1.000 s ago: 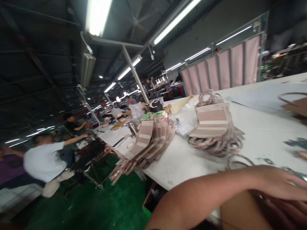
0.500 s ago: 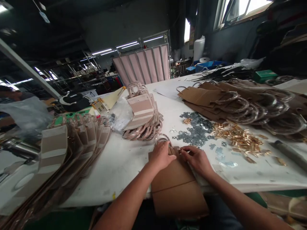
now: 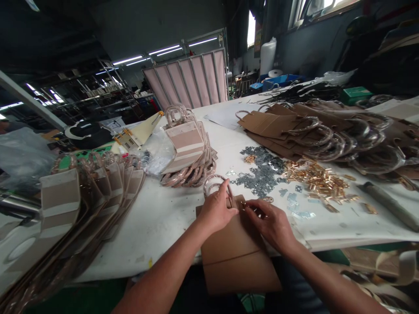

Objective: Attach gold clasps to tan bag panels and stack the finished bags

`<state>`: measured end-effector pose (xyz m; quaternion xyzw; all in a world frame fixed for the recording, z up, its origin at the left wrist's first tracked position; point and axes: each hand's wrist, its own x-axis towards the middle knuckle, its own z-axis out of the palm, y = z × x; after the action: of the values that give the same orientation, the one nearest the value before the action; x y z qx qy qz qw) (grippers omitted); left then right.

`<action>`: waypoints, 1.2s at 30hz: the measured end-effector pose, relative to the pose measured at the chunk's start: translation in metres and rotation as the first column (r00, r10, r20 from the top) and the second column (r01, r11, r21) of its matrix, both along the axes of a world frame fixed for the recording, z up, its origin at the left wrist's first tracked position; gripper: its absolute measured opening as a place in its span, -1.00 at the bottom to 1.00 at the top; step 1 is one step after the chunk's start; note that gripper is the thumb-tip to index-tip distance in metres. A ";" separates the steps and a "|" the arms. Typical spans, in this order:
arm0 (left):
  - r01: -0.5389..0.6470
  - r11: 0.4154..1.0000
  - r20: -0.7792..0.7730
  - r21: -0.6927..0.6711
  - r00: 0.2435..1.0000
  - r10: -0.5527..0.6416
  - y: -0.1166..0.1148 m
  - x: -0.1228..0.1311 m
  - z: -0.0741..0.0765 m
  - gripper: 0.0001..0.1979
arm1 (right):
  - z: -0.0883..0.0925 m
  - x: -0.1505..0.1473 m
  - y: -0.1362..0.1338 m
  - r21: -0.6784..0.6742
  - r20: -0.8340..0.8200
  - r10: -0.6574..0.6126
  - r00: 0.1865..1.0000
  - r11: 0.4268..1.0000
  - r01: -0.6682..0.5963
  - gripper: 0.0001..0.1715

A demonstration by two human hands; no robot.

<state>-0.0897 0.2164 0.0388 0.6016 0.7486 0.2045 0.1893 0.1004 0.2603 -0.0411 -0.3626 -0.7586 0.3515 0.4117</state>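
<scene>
A brown bag panel (image 3: 234, 257) with a plastic-wrapped loop handle (image 3: 207, 185) lies before me, its lower end hanging over the table edge. My left hand (image 3: 218, 209) grips the panel's upper end by the handle, thumb on top and index finger stretched along the loop. At the panel's top right, my right hand (image 3: 270, 220) pinches a small shiny metal piece (image 3: 243, 204) against the brown surface. Its exact kind is too small to tell. Just beyond are grey metal plates (image 3: 262, 183), a little heap of tiny gold pieces (image 3: 250, 158) and a pile of gold metal fittings (image 3: 324, 183).
Brown bag panels with wrapped handles (image 3: 271, 126) are stacked at the right. Beige-banded bag pieces (image 3: 185, 141) stand mid-table, and more bag pieces (image 3: 60, 200) fill the left. A dark grey roll (image 3: 389, 205) lies near the right edge. Farther back sits a green box (image 3: 355, 95).
The view has shifted slightly, so the scene sits further left and higher. My left index finger has lifted and straightened by the handle. My right hand stays at the panel's top right.
</scene>
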 end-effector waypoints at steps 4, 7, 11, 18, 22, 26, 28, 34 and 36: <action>0.015 0.999 0.001 0.034 1.000 -0.015 -0.009 0.008 0.007 0.03 | 0.010 0.009 -0.006 0.076 -0.004 0.013 1.000 0.997 -0.012 -0.68; 0.022 0.999 -0.010 0.046 1.000 -0.022 -0.014 0.013 0.013 0.05 | 0.014 0.014 -0.011 0.084 0.007 0.007 1.000 0.996 -0.007 -0.72; 0.038 0.998 -0.002 0.047 0.999 -0.038 -0.022 0.020 0.022 0.03 | 0.019 0.017 -0.018 0.068 0.009 -0.027 1.000 0.997 0.027 -0.75; 0.084 0.990 0.100 0.114 0.990 -0.096 -0.033 0.033 0.034 -0.09 | 0.034 0.022 -0.022 0.039 0.060 0.004 0.998 0.999 -0.007 -0.76; 0.025 0.978 0.236 0.208 0.969 -0.075 -0.036 0.038 0.029 -0.13 | 0.042 0.028 -0.019 0.018 0.099 0.088 0.991 0.996 -0.090 -0.77; 0.032 0.958 0.260 0.284 0.959 -0.110 -0.039 0.044 0.025 -0.18 | 0.052 0.030 -0.017 0.045 0.126 0.140 0.982 0.988 -0.147 -0.75; 0.061 0.950 0.265 0.305 0.953 -0.146 -0.040 0.047 0.025 -0.18 | 0.056 0.030 -0.017 0.035 0.134 0.158 0.978 0.986 -0.164 -0.75; 0.108 0.936 0.112 0.335 0.982 -0.153 -0.042 0.049 0.033 -0.22 | 0.059 0.031 -0.012 -0.128 0.027 0.134 0.991 0.983 -0.130 -0.66; 0.130 0.934 0.092 0.333 0.981 -0.169 -0.043 0.050 0.037 -0.22 | 0.062 0.035 -0.004 -0.207 -0.007 0.161 0.987 0.965 -0.159 -0.36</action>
<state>-0.0398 0.1733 0.0757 0.6666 0.6439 0.3458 0.1467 0.1351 0.2558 0.0205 -0.3425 -0.7468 0.4588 0.3384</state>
